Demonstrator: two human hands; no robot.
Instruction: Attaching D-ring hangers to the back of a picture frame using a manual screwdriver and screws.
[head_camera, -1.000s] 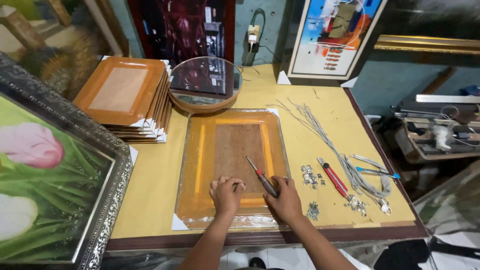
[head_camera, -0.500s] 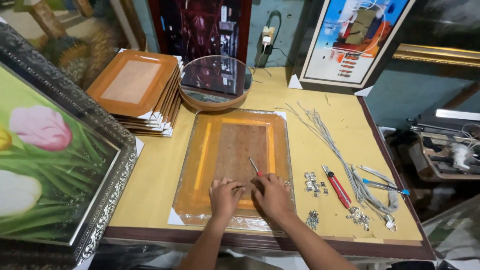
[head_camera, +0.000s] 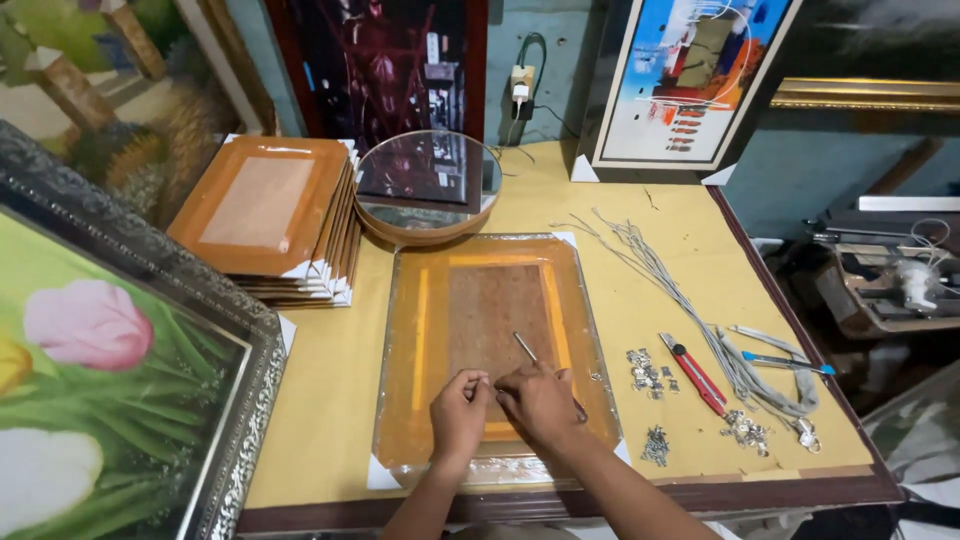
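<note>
A slim screwdriver is gripped in the closed right hand, tip on the wrapped frame. Something tiny is pinched by the left hand just beside it. Bare tabletop lies beyond the frame's left edge; a red cutter lies right.

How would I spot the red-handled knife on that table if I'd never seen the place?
Start at the yellow-topped work table and the plastic-wrapped orange picture frame lying flat in its middle. Look right of the frame, past the small pile of silver metal hangers, to the red-handled utility knife lying slantwise. Beside it lie grey cords; it is the only red thing there.
</note>
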